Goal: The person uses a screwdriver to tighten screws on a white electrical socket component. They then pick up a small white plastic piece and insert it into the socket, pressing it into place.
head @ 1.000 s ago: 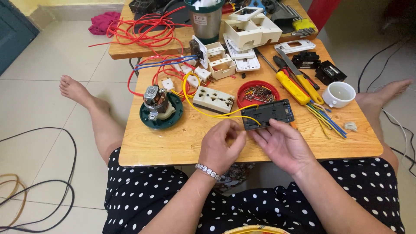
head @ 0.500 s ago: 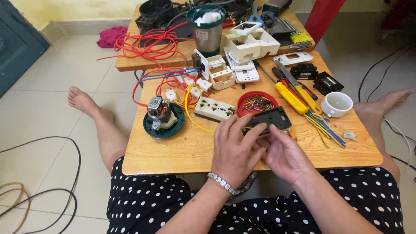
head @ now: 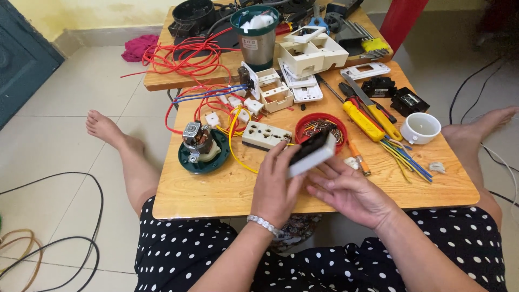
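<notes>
Currently the left hand [head: 277,186] grips a black-and-white socket plate [head: 312,153] in its curled fingers [head: 282,157], tilted above the wooden table [head: 216,186] near the red bowl [head: 320,130]. Just beneath, the right hand [head: 351,192] lies open, fingertips touching the plate's underside.

A black-and-white socket plate [head: 312,154] is gripped by the left hand [head: 277,186] and steadied by the right hand [head: 351,192] above the wooden table [head: 216,186].

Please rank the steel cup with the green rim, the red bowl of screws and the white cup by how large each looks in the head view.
1. steel cup with the green rim
2. red bowl of screws
3. white cup

The steel cup stands farther from the camera, so its lead is real. The bowl and white cup look close in size, so that order is less sure.
</notes>
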